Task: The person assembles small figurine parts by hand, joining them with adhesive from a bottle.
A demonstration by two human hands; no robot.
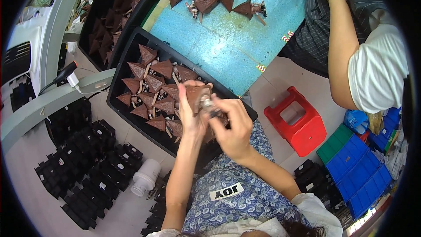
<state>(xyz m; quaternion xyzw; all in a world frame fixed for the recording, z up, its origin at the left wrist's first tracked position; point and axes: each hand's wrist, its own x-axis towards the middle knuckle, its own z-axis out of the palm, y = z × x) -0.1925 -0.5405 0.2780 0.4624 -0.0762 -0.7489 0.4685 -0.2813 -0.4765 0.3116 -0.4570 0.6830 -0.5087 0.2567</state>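
Above the near end of a black tray (139, 130), my two hands hold a brown, pyramid-shaped figurine piece (194, 95) with a small pale and dark part, blurred by motion, at its near side. My left hand (191, 116) wraps around it from the left. The fingers of my right hand (234, 125) pinch the blurred part from the right. Several similar brown figurines (154, 82) lie in rows in the tray beneath, with small figures and flat wooden-looking sticks between them. My hands hide the tray's near right part.
A blue-topped table (210, 39) adjoins the tray and bears a pile of brown figurines (206, 2). Another black bin (90, 22) stands far left. A co-worker's arm (340, 48) reaches in at right. Around me are a red stool (307, 127), blue crates (351, 162) and stacked black trays (87, 162).
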